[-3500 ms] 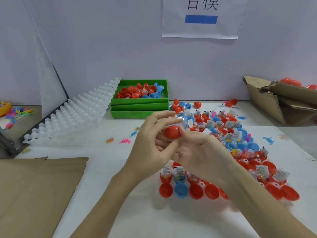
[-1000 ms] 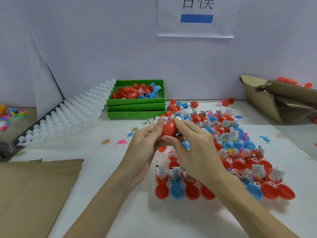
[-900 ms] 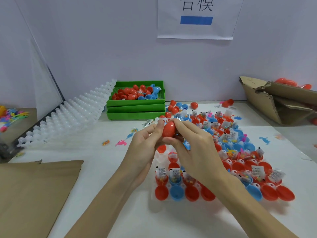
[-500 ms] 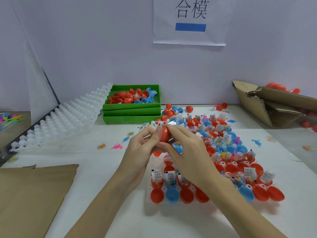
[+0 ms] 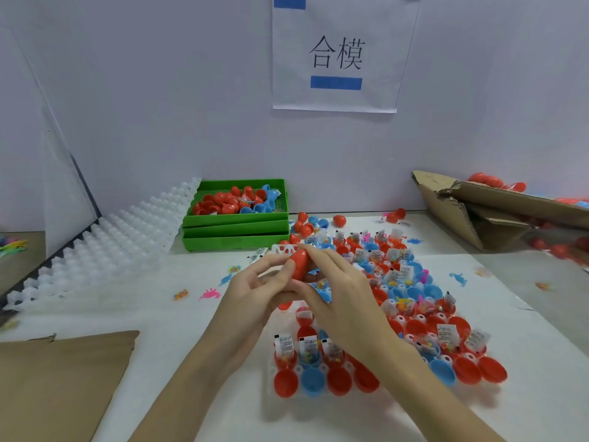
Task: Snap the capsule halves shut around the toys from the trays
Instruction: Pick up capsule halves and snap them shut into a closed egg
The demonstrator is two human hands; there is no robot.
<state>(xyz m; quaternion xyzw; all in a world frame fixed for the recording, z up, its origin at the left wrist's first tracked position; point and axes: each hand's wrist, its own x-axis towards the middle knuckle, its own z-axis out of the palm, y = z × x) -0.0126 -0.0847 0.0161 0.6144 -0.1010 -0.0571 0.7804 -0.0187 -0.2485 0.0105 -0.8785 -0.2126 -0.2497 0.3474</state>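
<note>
Holding a red capsule (image 5: 299,264) between them above the tabletop (image 5: 197,346), the left hand (image 5: 255,298) and right hand (image 5: 344,298) meet over the far end of the clear tray (image 5: 271,366). Left fingertips (image 5: 289,266) press the capsule from the left with the thumb underneath, while the right forefinger and thumb pinch it from the right; the capsule stands nearly upright, slightly tilted, and its two halves look closed together, though the seam is hidden by the fingers. Below the hands the tray carries rows of open red and blue capsule halves (image 5: 312,382), many with small packaged toys (image 5: 307,346) standing in them. Beyond the tray, at the back of the tabletop, a stack of green trays (image 5: 236,232) holds more red and blue halves. Left of those, a white moulded tray (image 5: 105,250) leans at a slope. A brown cardboard sheet (image 5: 60,384) lies at the near left, and a torn cardboard box (image 5: 487,212) sits at the far right with red capsules behind it. Loose little toys, one pink (image 5: 209,295) and one blue (image 5: 458,278), are scattered on the bare tabletop. A paper sign (image 5: 338,55) with a blue bar hangs on the wall
</note>
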